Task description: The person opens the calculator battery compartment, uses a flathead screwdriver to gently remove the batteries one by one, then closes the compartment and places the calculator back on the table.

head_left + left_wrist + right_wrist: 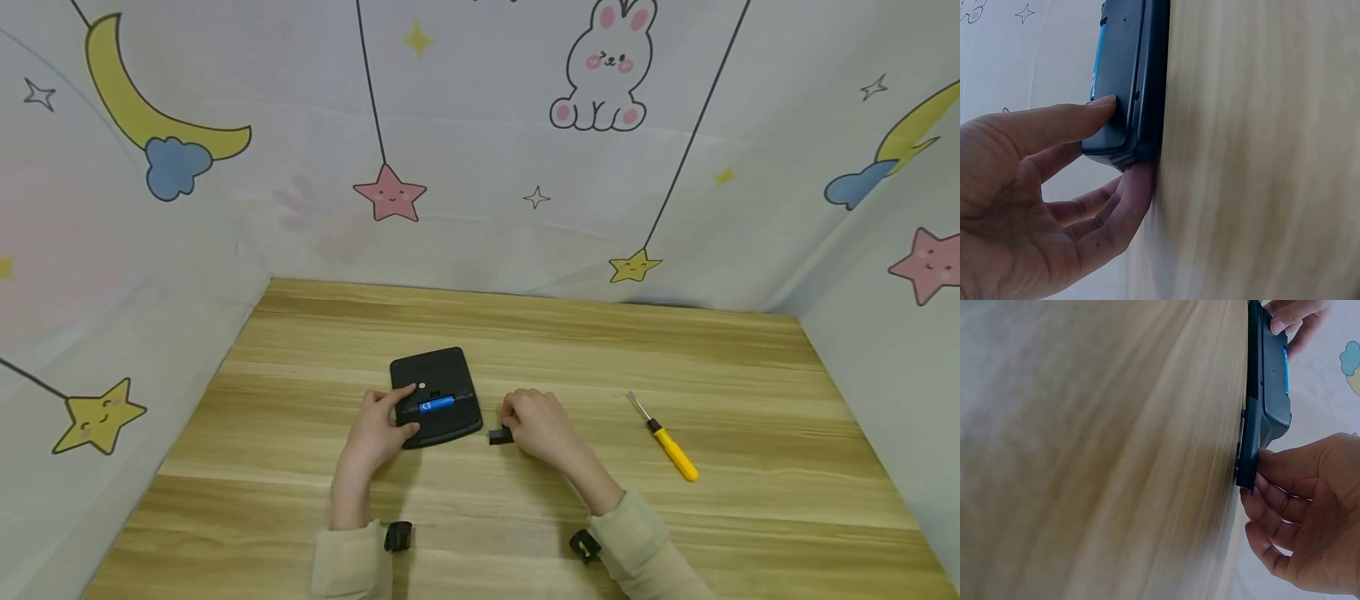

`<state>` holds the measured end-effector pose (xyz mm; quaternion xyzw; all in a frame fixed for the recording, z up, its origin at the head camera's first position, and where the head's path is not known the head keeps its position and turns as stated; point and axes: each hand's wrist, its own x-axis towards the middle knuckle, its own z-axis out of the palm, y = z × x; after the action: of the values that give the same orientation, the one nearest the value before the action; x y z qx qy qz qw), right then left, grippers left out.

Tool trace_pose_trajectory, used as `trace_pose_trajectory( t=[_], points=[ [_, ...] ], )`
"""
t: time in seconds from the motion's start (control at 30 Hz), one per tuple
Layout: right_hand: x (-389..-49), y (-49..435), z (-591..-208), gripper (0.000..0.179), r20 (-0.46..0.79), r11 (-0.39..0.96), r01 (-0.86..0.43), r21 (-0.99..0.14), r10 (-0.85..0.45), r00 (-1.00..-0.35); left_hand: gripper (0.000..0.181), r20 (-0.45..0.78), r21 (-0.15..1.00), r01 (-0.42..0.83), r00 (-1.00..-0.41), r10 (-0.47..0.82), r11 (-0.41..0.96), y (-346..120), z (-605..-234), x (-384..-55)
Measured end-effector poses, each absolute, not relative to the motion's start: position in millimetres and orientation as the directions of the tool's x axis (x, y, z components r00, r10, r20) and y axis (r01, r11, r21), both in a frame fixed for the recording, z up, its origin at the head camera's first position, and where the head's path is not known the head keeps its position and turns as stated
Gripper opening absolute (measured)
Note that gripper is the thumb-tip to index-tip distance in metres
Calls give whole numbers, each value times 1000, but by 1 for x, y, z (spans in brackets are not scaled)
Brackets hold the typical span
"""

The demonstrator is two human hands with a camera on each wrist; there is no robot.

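A flat black device (438, 367), looking like a calculator turned back side up, lies on the wooden table. Its battery bay is uncovered, and a blue battery (437, 405) sits in it. My left hand (375, 429) grips the device's left edge, the thumb (1100, 111) on top and fingers at the side. Just right of the device, my right hand (538, 425) pinches a small black battery cover (1249, 450) between thumb and fingers, close to the tabletop. In the right wrist view the cover appears in front of the device's near end.
A screwdriver (671, 450) with a yellow handle lies to the right of my right hand, its tip pointing away. The wooden table (562, 342) meets a printed cloth (487, 250) at the back and both sides. Dark bands sit at both wrists.
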<state>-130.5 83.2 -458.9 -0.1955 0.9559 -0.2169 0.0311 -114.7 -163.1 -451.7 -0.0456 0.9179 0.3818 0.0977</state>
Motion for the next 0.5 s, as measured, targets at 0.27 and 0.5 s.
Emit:
trace_pose_trajectory(
  t=[0.27,0.5],
  points=[
    [-130,83,-460,10,10,830,-350,-434,-384,-923,60,-211,690,-157,-977,-12,707,-163,-453,-114],
    [-129,83,-458,9,19,822,-357,-443,-390,-921,60,-207,696,-157,-978,-14,701,-163,-453,-115]
  ],
)
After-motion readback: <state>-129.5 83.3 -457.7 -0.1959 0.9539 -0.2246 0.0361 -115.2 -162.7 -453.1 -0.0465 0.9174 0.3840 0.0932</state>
